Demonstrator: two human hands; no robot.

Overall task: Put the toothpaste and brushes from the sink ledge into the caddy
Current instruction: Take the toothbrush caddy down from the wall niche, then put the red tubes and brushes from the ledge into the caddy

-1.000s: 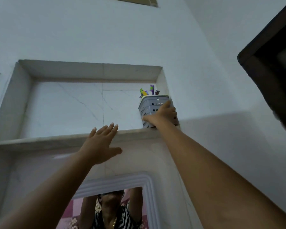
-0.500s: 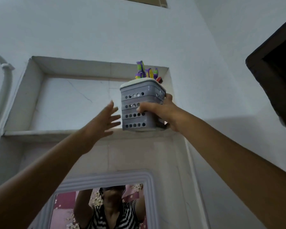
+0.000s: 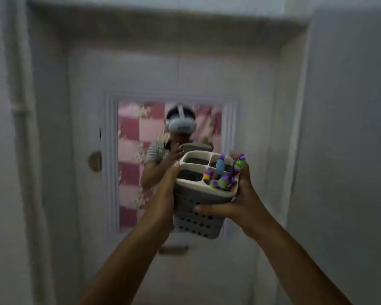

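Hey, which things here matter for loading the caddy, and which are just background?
Job:
caddy, held in both hands
left hand
right hand
colourful items already in its right compartments; too blurred to tell what they are

Background:
mirror
pipe
round wall fitting
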